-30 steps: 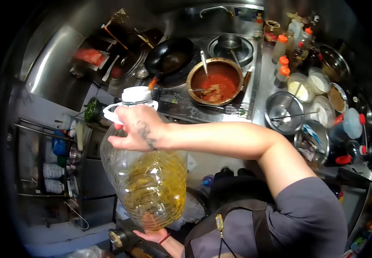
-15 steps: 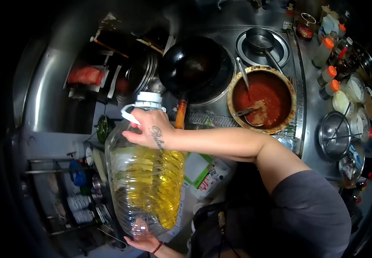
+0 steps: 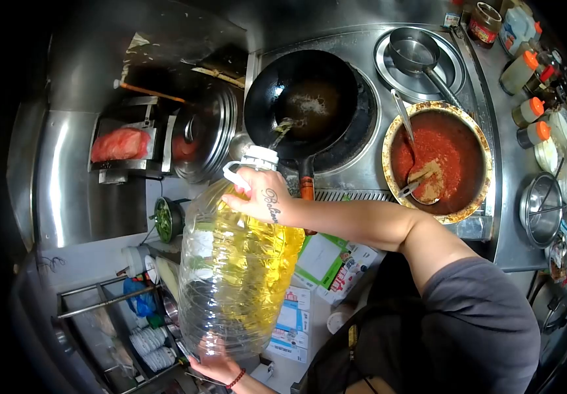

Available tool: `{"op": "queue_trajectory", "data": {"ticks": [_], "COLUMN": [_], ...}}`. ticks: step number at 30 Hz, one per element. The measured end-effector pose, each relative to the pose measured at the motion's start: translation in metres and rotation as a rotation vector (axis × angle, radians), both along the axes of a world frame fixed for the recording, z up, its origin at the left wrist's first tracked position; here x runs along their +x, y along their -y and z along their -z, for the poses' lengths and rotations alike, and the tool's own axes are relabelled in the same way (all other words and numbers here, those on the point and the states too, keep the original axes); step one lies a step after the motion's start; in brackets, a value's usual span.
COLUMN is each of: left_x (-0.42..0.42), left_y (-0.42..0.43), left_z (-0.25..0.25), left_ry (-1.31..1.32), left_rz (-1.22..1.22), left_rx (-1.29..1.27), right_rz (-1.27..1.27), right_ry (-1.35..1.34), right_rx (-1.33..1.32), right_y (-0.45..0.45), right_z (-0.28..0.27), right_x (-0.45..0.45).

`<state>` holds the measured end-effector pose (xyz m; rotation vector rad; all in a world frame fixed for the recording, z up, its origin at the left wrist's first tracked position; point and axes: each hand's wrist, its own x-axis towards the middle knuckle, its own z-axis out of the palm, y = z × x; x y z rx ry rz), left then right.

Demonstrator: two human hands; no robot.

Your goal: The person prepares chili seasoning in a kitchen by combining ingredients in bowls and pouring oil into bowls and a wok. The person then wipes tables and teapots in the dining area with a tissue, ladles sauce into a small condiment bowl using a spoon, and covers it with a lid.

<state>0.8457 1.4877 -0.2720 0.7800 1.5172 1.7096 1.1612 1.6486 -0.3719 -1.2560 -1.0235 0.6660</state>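
A large clear plastic bottle of yellow oil (image 3: 241,269) is tilted with its white-capped neck toward the black wok (image 3: 316,105). A thin clear stream runs from the bottle's mouth into the wok, where some liquid lies. My right hand (image 3: 260,194), with a tattooed wrist, is closed around the bottle's neck beside its white handle. Under the bottle's base, my left hand (image 3: 214,363) supports it, partly seen through the plastic; a red bead bracelet is on that wrist.
A rimmed pot of red sauce (image 3: 438,164) holds a ladle, right of the wok. Behind it, a small pan (image 3: 415,49) rests in a metal basin. Orange-capped bottles (image 3: 520,72) and bowls line the right counter. Red meat (image 3: 121,144) and a lidded pot (image 3: 208,134) are left.
The bottle has moved up and right in view, its mouth now at the wok's edge, and a stream now shows. Both hands keep hold. The view has shifted, showing the wok larger.
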Motion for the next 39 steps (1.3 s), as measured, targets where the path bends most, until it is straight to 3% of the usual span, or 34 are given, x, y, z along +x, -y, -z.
{"op": "queue_trajectory", "data": {"ticks": [13,24,28,32,33,36,39], "left_x": [-0.008,0.001,0.013,0.038,0.045,0.061,0.076], "left_y": [-0.012,0.025,0.053,0.075,0.083,0.105,0.137], "left_z": [-0.007,-0.009,0.017,0.051,0.057,0.078,0.090], "left_ry": [-0.060,-0.054,0.209,0.553,0.663,0.754,0.835], "left_rz": [0.009,0.091,0.036,0.181,0.268,0.191,0.087], "left_rx": [-0.066,-0.096,-0.072,0.107,0.142,0.203,0.180], "right_rz": [-0.026,-0.029,-0.123,-0.060,-0.091,-0.113,-0.156], "right_ry": [-0.058,0.031,0.107,0.345,0.381,0.503,0.674], "right_rx": [-0.084,-0.002,0.097,0.406,0.458,0.623,0.603], "right_y": [-0.012,-0.010,-0.010,0.006,0.019,0.066,0.148], "right_z": [0.011,-0.018,-0.078,-0.153,-0.173,-0.227,-0.269], "right_x": [0.010,0.018,0.029,0.032,0.034,0.030,0.040]}}
